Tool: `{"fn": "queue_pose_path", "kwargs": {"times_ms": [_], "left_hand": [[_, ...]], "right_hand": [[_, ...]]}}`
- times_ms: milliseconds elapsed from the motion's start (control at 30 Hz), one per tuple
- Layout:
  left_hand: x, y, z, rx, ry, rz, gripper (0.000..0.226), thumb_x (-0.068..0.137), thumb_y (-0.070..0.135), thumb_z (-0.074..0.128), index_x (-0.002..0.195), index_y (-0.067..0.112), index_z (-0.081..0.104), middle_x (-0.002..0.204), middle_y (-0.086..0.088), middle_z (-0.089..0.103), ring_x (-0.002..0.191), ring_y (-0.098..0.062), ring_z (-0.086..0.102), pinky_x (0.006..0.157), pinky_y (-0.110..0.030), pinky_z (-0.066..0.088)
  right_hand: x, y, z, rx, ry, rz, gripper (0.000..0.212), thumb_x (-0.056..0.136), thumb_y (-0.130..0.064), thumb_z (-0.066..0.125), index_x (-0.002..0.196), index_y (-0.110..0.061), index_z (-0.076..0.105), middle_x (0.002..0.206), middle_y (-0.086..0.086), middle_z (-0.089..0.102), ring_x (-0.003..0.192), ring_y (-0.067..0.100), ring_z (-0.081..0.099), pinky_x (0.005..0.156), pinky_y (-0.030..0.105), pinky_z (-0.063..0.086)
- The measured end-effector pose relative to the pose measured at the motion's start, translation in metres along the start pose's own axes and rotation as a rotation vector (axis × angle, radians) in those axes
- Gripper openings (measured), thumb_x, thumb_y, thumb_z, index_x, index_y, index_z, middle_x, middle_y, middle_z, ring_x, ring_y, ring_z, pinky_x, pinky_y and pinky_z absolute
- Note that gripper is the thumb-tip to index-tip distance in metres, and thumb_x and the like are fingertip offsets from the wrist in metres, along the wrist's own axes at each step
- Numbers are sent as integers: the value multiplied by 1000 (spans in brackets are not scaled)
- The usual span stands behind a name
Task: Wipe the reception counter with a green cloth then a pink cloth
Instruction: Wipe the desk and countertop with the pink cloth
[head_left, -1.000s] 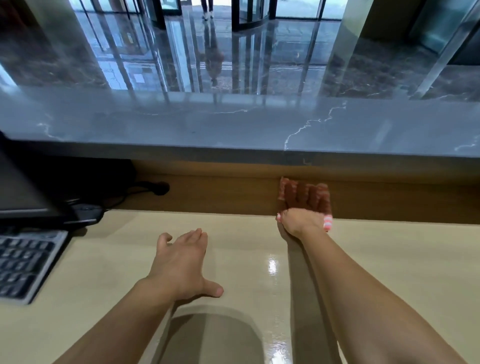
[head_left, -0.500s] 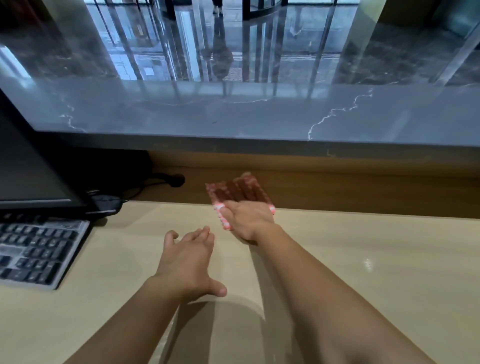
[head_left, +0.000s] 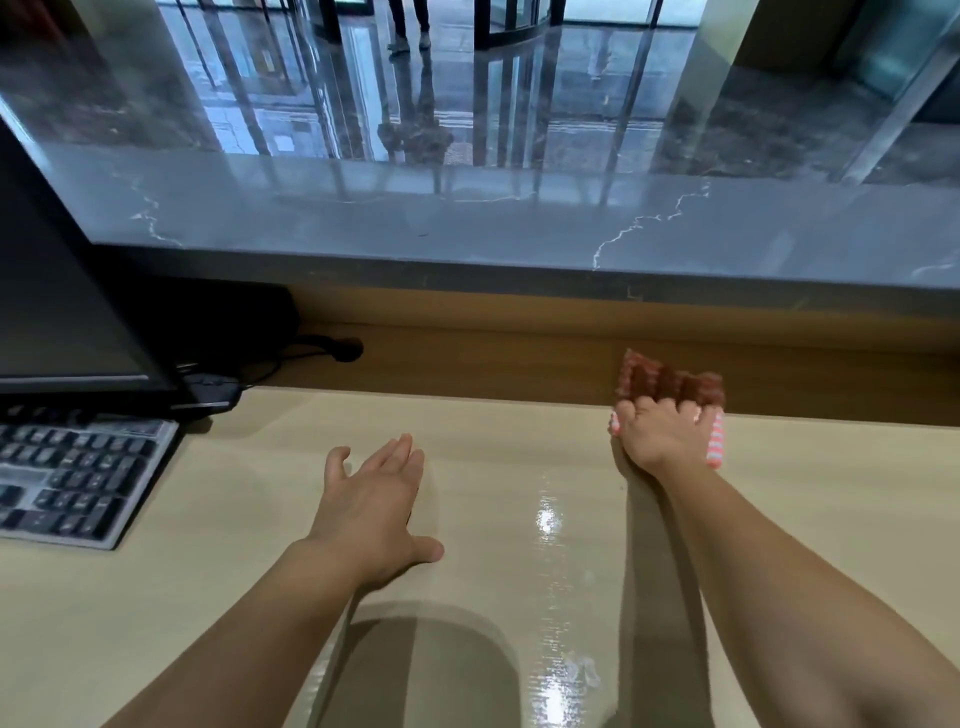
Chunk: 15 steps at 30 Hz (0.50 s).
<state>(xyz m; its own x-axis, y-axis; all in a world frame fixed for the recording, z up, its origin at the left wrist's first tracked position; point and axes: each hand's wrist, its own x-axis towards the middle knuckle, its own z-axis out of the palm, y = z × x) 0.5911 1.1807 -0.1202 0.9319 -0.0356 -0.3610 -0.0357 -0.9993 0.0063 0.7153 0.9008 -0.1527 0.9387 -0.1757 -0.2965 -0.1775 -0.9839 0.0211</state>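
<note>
"Where's the pink cloth (head_left: 670, 387)?"

"At the back of the desk (head_left: 234, 597), bent up against the wooden panel (head_left: 467, 364). The right hand (head_left: 660, 436) presses it flat, fingers spread."

"Soft?"

"Soft and light, likely to bunch, I'd say. A flat palm on its middle suits it. The left hand (head_left: 374, 499) lies open on the desk, holding nothing."

Your beige desk (head_left: 156, 613) carries a keyboard (head_left: 67, 483) at its left edge, a monitor (head_left: 62, 291) at the far left corner, the pink cloth (head_left: 670, 387) against its far edge under your right hand (head_left: 662, 436), and your left hand (head_left: 371, 512) flat near the middle.
</note>
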Motion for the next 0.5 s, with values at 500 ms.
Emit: {"fn": "queue_pose_path", "kwargs": {"times_ms": [500], "left_hand": [[-43, 16, 14, 42, 1, 7, 86, 75, 67, 56, 146, 25, 31, 161, 5, 14, 147, -11, 10, 112, -47, 6]], "right_hand": [[-83, -133, 43, -8, 14, -777, 55, 104, -46, 14, 154, -34, -5, 161, -4, -18, 147, 21, -23, 116, 45, -17]]}}
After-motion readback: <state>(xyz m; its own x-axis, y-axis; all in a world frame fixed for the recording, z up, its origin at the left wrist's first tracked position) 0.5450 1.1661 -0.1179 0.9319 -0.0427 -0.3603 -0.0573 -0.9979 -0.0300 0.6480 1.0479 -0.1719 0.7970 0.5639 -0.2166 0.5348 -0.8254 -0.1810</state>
